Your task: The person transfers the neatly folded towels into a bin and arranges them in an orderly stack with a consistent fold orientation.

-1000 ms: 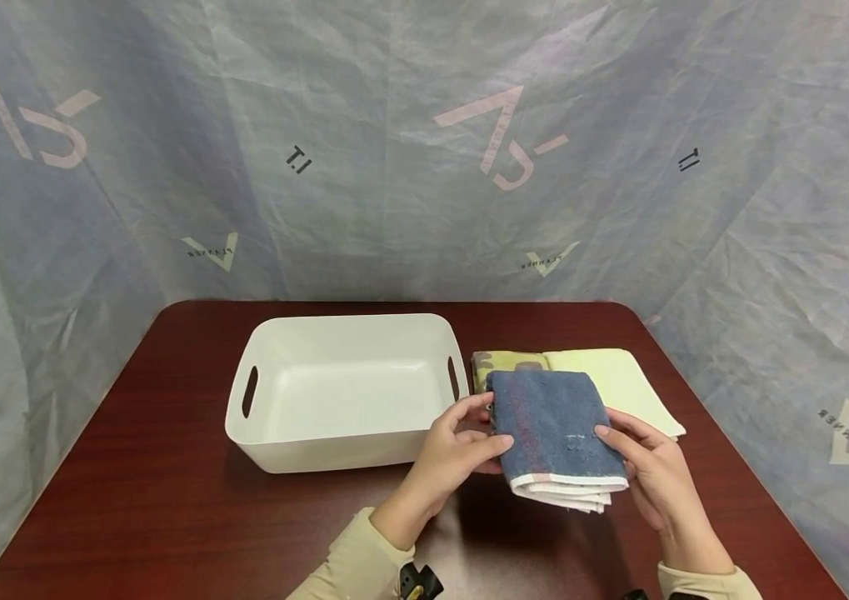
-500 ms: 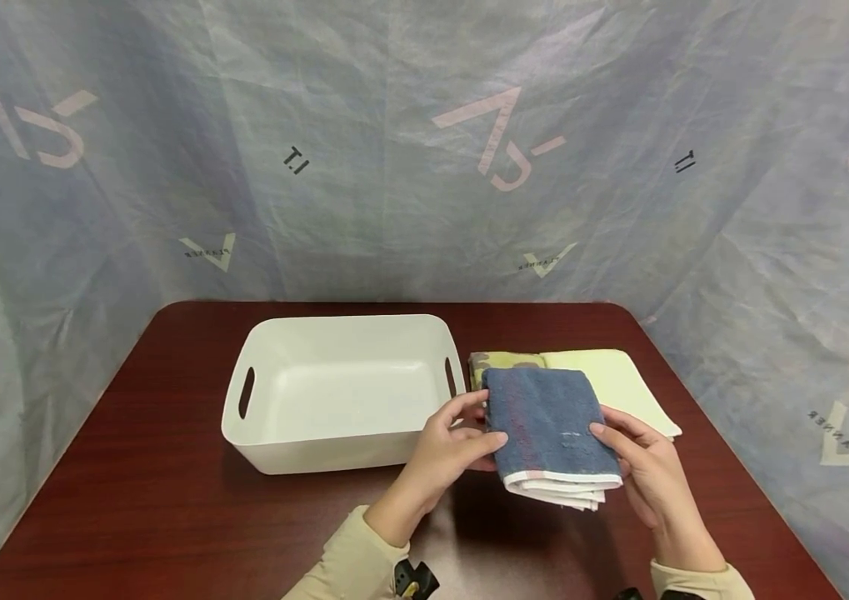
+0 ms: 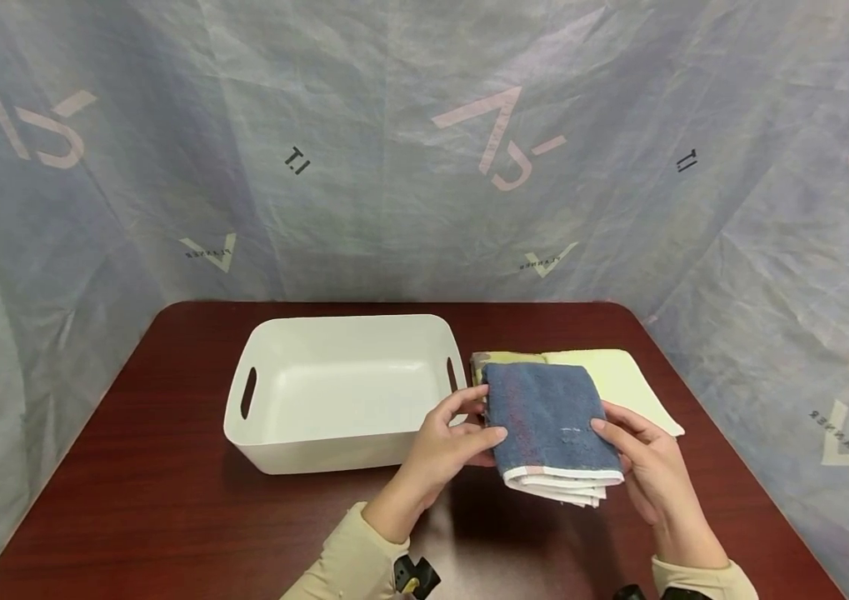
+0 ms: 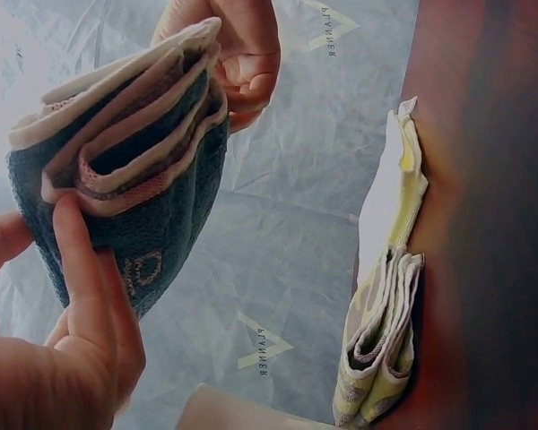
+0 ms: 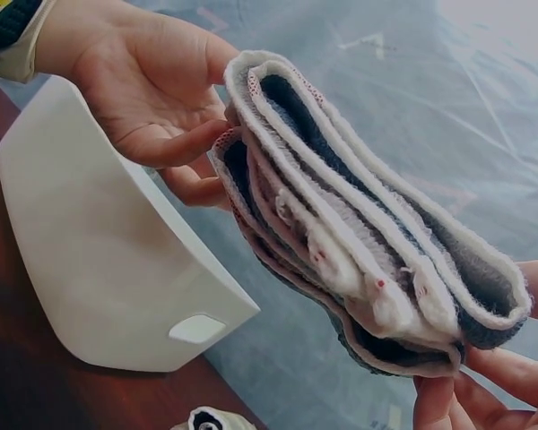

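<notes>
A folded blue towel [image 3: 547,417] with white hems is held up off the table between both hands. My left hand [image 3: 442,446] pinches its left side, thumb on the front face and fingers behind. At the right side, my right hand [image 3: 652,462] grips it the same way. The wrist views show the many folded layers of the towel [image 5: 368,215] edge-on. Behind it on the table lie a folded yellow patterned towel [image 4: 377,349], partly hidden in the head view, and a pale yellow folded towel [image 3: 622,383].
A white plastic bin [image 3: 342,454] with slotted handles stands left of the hands on the dark red table [image 3: 169,517]. Nothing shows inside the bin. Grey printed sheeting [image 3: 387,167] hangs around the table's back and sides.
Both hands keep their hold on the blue towel. The towel has risen very slightly in the head view.
</notes>
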The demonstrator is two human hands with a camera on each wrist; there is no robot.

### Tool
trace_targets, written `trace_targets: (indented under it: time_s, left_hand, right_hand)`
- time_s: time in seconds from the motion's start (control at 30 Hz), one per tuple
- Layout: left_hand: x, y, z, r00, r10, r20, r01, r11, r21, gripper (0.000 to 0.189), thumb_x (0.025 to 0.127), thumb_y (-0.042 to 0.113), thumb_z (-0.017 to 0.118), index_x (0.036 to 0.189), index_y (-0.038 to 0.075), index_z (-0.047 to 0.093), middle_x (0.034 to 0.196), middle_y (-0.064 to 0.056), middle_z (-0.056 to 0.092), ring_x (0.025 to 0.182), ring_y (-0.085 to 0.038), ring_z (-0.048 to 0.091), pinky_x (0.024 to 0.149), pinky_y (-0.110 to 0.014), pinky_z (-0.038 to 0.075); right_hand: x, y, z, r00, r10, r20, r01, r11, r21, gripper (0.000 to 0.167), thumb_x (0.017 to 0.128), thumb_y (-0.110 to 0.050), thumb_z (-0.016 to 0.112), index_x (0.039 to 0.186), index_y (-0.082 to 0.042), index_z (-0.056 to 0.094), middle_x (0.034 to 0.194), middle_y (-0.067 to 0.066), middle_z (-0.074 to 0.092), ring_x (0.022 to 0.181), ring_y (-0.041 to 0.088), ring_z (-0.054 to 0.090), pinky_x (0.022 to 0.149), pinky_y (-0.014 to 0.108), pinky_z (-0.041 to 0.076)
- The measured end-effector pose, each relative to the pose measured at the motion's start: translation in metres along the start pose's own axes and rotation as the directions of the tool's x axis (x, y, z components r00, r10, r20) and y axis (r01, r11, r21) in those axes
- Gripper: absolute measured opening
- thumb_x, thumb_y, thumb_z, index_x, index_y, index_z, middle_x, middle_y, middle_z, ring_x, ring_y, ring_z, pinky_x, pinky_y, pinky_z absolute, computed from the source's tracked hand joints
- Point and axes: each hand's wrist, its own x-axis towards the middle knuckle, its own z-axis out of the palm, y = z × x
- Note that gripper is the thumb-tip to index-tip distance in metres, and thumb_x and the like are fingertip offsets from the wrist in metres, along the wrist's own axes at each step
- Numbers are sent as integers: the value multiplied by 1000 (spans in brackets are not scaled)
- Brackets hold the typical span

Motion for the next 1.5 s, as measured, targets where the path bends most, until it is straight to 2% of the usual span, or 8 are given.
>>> trace_targets:
  time_s: [0.33,0.93,1.5]
  left_hand:
    - [2,3,-3,1000,-10,-6,10,1000,17,55,82,6,67,133,4,47,112,-14,43,79,-14,60,67,-38,56]
    - [3,6,-7,999,-35,-20,35,998,43,56,81,5,68,133,5,48,112,-13,45,78,-15,59,66,-37,56]
    - [4,10,-13,1000,-12,-12,12,999,45,57,81,7,68,134,3,46,116,-15,44,83,-17,61,68,-39,56]
  right_hand:
    - [2,1,3,1000,5,-28,-5,1000,-7,28,88,4,58,97,-18,73,91,2,65,69,11,65,58,23,55]
    - [4,3,7,1000,-8,-10,8,1000,7,28,88,5,57,97,-17,72,92,2,63,74,11,64,62,23,55]
    - [8,3,14,1000,-15,-15,15,1000,-8,26,88,3,59,95,-18,72,93,1,62,74,10,63,61,23,55]
